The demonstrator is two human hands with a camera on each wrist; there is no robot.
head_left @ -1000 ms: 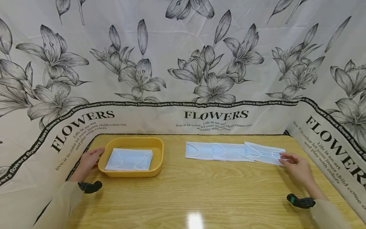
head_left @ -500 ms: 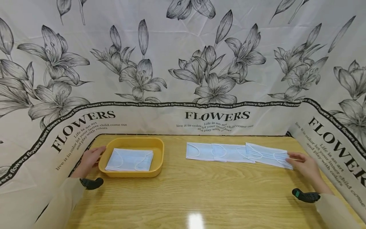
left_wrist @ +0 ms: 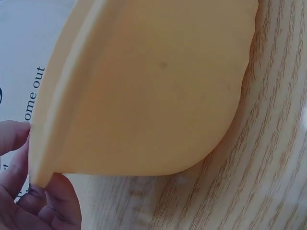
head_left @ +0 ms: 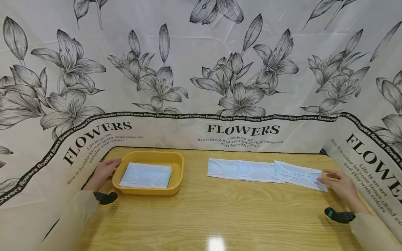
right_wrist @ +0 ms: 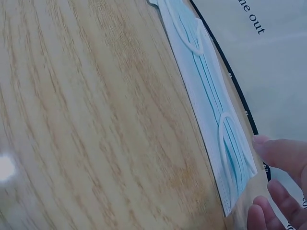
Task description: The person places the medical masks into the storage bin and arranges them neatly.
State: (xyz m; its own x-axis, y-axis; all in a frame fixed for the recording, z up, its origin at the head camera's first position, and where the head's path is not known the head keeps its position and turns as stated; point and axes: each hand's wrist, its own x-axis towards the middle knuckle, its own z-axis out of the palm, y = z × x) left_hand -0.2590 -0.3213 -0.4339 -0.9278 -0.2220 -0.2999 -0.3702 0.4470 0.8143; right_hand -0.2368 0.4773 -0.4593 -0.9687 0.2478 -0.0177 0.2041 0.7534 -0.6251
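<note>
Flat pale-blue pleated mask [head_left: 299, 175], white ear loops, by right hand [head_left: 340, 184]

My yellow tray [head_left: 177, 164] sits at the table's back left with one blue mask [head_left: 146, 175] inside. Three masks [head_left: 267, 170] lie flat back right.
</note>
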